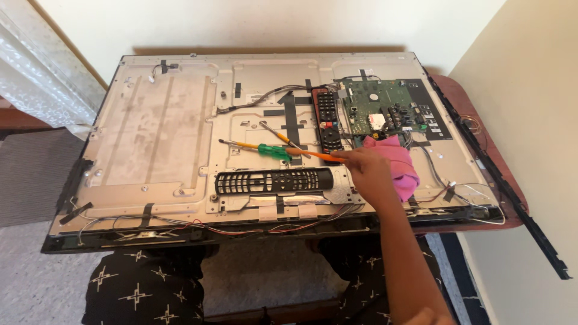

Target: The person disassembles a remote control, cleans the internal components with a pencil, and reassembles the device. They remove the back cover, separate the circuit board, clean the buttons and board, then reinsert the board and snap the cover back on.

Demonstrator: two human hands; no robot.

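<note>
A: The orange-handled screwdriver (310, 154) is the thing you're on. It lies near the middle of the opened television's metal back panel (156, 126), its shaft pointing up and left, its handle end under your fingertips.

B: Which of my hands is that?

A: Your right hand (368, 171), reaching in from the lower right. The fingers are bunched together around the end of the orange handle, pinching it rather than spread flat. Your left hand isn't in the picture.

B: What's just beside the screwdriver?

A: A green-handled screwdriver (271, 150) with a yellow shaft, crossing right next to it, the 2 handles touching or nearly so. Just below them lies a black remote faceplate (274, 180), an empty frame full of button holes, set lengthwise. Above your hand a black remote control (328, 120) with its buttons in place lies upright along the panel.

B: And further out?

A: A pink cloth (397, 162) sits bunched to the right of your hand, partly behind it. Above that is the green circuit board (385, 111). Loose wires (253, 229) run along the near edge. The whole set lies on a reddish-brown desk (475, 108), and a long black trim strip (530, 222) rests along its right side.
</note>
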